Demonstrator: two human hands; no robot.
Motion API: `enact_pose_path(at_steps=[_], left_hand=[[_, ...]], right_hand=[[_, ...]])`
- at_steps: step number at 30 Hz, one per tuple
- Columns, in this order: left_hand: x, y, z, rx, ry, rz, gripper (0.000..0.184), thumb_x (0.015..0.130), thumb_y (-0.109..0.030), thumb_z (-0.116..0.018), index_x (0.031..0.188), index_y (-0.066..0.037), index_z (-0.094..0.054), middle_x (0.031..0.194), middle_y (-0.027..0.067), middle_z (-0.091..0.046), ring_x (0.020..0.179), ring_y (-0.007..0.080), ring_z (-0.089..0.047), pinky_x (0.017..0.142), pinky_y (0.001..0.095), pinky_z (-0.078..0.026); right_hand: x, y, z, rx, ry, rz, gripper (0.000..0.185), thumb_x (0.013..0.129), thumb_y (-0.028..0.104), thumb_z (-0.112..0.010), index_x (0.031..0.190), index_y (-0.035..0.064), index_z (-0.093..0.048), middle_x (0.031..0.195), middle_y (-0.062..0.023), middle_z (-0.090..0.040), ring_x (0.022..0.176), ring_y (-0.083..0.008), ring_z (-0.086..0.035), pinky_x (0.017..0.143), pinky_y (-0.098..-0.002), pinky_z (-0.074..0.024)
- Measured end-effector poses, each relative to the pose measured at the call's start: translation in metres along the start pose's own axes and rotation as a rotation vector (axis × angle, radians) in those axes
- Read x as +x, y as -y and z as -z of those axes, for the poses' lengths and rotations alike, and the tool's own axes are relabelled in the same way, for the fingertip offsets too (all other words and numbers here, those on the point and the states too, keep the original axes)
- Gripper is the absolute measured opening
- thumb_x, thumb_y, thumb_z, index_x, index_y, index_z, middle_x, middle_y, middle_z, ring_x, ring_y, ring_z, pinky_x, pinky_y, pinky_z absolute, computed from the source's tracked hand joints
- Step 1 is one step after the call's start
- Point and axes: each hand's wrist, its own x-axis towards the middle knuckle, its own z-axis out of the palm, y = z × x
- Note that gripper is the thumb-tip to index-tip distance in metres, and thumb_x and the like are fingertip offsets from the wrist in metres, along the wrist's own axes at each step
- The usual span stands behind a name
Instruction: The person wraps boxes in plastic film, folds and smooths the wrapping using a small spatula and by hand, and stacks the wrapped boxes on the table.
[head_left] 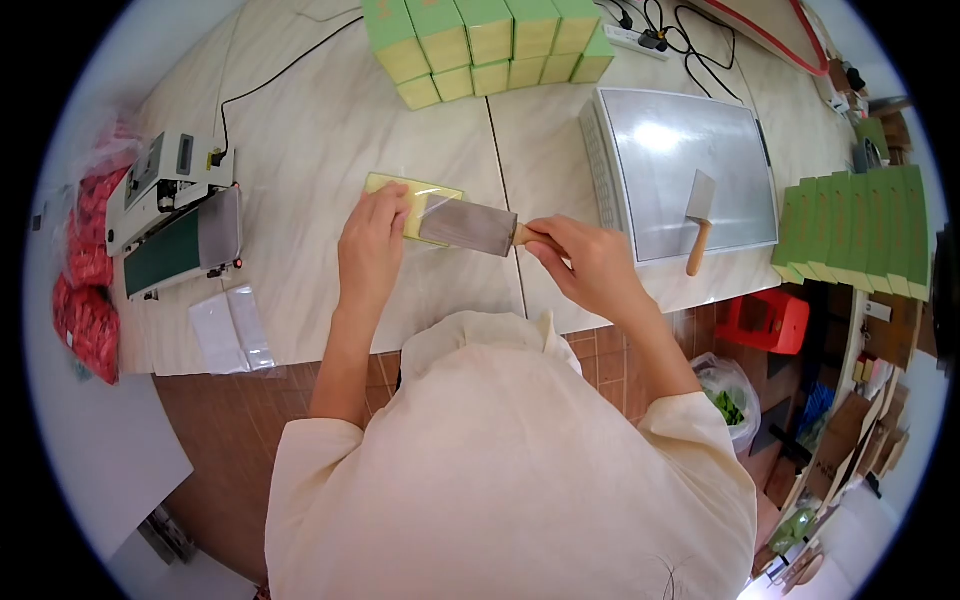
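Note:
In the middle of the table lies a yellow-green box (380, 183) with a shiny clear film over it. My left hand (375, 235) grips its left side, fingers bent over the top. A wide, flat metal scraper (465, 225) is in my right hand (585, 258), which is closed round its wooden handle. The scraper's blade lies over the right part of the box and hides some of it. Whether the blade presses on the film I cannot tell. To the right, a smaller scraper (701, 210) with a wooden handle rests on a grey metal-topped plate unit (650, 200).
Stacked green and yellow boxes (470, 45) stand at the back, and a row of green boxes (855, 230) at the right. A machine (180, 215) and clear plastic sheets (232, 330) are on the left. Cables run to a power strip (635, 42). Below sits a red stool (765, 322).

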Motion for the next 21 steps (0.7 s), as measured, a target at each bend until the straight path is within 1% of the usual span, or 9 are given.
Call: enact_pose_path(at_steps=[1, 2, 4, 6, 12, 14, 16, 18, 21], left_hand=[[0.000, 0.001, -0.001, -0.002, 0.002, -0.001, 0.007, 0.090, -0.003, -0.059, 0.097, -0.002, -0.059, 0.108, 0.0085, -0.067, 0.095, 0.0291, -0.064, 0.084, 0.0379, -0.052], [-0.002, 0.004, -0.003, 0.007, -0.010, -0.044, 0.008, 0.090, -0.002, -0.059, 0.098, -0.001, -0.060, 0.110, 0.0088, -0.067, 0.097, 0.0291, -0.064, 0.083, 0.0379, -0.052], [-0.003, 0.008, -0.004, 0.014, -0.019, -0.089, 0.009, 0.090, -0.002, -0.058, 0.099, -0.001, -0.060, 0.111, 0.0091, -0.067, 0.100, 0.0291, -0.064, 0.082, 0.0380, -0.053], [-0.004, 0.010, -0.004, 0.046, -0.013, -0.152, 0.011, 0.091, -0.001, -0.058, 0.101, -0.001, -0.061, 0.113, 0.0091, -0.066, 0.104, 0.0288, -0.063, 0.083, 0.0373, -0.053], [-0.004, 0.016, -0.007, 0.074, -0.014, -0.209, 0.008, 0.090, -0.002, -0.059, 0.098, 0.000, -0.061, 0.115, 0.0092, -0.065, 0.108, 0.0288, -0.063, 0.087, 0.0377, -0.053], [-0.004, 0.019, -0.007, 0.073, -0.011, -0.218, 0.007, 0.090, -0.001, -0.059, 0.097, 0.000, -0.061, 0.114, 0.0095, -0.065, 0.109, 0.0286, -0.063, 0.087, 0.0378, -0.053], [-0.003, 0.019, -0.008, 0.072, -0.013, -0.223, 0.007, 0.090, -0.001, -0.059, 0.096, 0.000, -0.061, 0.113, 0.0097, -0.065, 0.109, 0.0284, -0.063, 0.087, 0.0379, -0.054], [-0.003, 0.016, -0.008, 0.029, -0.036, -0.202, 0.009, 0.085, 0.005, -0.061, 0.091, -0.001, -0.059, 0.107, 0.0077, -0.065, 0.111, 0.0279, -0.062, 0.099, 0.0406, -0.050], [-0.004, 0.018, -0.006, 0.009, -0.048, -0.218, 0.010, 0.084, 0.005, -0.062, 0.091, -0.001, -0.059, 0.105, 0.0078, -0.065, 0.107, 0.0282, -0.064, 0.098, 0.0395, -0.051]], right_hand=[[0.001, 0.000, -0.003, -0.038, -0.012, 0.016, 0.009, 0.086, 0.014, -0.068, 0.090, 0.0073, -0.064, 0.074, -0.0040, -0.065, 0.059, -0.0241, -0.061, 0.050, -0.0347, -0.0449], [0.003, -0.001, -0.005, -0.076, -0.024, 0.032, 0.009, 0.087, 0.015, -0.068, 0.090, 0.0073, -0.064, 0.074, -0.0037, -0.065, 0.060, -0.0242, -0.061, 0.050, -0.0354, -0.0447], [0.007, -0.003, -0.007, -0.082, -0.037, 0.044, 0.010, 0.087, 0.016, -0.068, 0.090, 0.0073, -0.064, 0.075, -0.0038, -0.065, 0.061, -0.0246, -0.061, 0.050, -0.0360, -0.0449], [0.011, -0.004, -0.009, -0.090, -0.052, 0.053, 0.010, 0.088, 0.016, -0.067, 0.090, 0.0073, -0.063, 0.076, -0.0039, -0.065, 0.063, -0.0251, -0.062, 0.051, -0.0365, -0.0451], [0.019, -0.010, -0.008, -0.117, -0.052, 0.079, 0.010, 0.089, 0.019, -0.066, 0.089, 0.0090, -0.063, 0.077, -0.0044, -0.066, 0.065, -0.0267, -0.062, 0.052, -0.0379, -0.0458], [0.021, -0.008, -0.005, -0.124, -0.011, 0.089, 0.010, 0.087, 0.012, -0.068, 0.094, 0.0066, -0.064, 0.084, -0.0063, -0.068, 0.067, -0.0283, -0.063, 0.057, -0.0363, -0.0484], [0.021, -0.009, -0.005, -0.131, 0.003, 0.083, 0.010, 0.086, 0.012, -0.068, 0.094, 0.0067, -0.064, 0.084, -0.0062, -0.068, 0.067, -0.0285, -0.063, 0.057, -0.0364, -0.0487], [0.021, -0.009, -0.006, -0.138, 0.019, 0.083, 0.010, 0.086, 0.012, -0.068, 0.094, 0.0068, -0.065, 0.084, -0.0062, -0.068, 0.068, -0.0286, -0.063, 0.058, -0.0366, -0.0490], [0.019, -0.004, -0.003, -0.110, 0.034, 0.063, 0.009, 0.088, 0.012, -0.067, 0.095, 0.0062, -0.065, 0.082, -0.0075, -0.068, 0.067, -0.0285, -0.063, 0.058, -0.0355, -0.0490]])
